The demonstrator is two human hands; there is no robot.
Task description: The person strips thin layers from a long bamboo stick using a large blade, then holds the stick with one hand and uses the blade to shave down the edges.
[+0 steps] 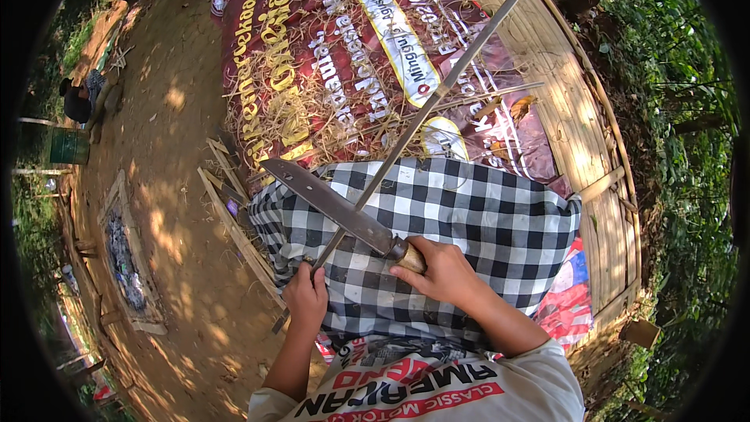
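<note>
Strip (405, 141), long and slim, slanting over a checked black-and-white cloth (484, 223); left hand (306, 297) pinches it near its lower end. Knife (328, 202): handle wrapped by right hand (441, 270), blade crossing the strip (best kept shallow, stroking away from the left fingers). Beyond: curled shavings (297, 121), loose on a red banner (308, 0).

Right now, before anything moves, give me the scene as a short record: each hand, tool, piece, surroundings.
Left hand: holds the strip near its lower end
Right hand: grips the knife by its handle
Knife position: crosses over the strip, tip toward upper left
Over the lap: checked cloth
Ahead: red banner strewn with shavings
Ground at left: ash in a frame
</note>
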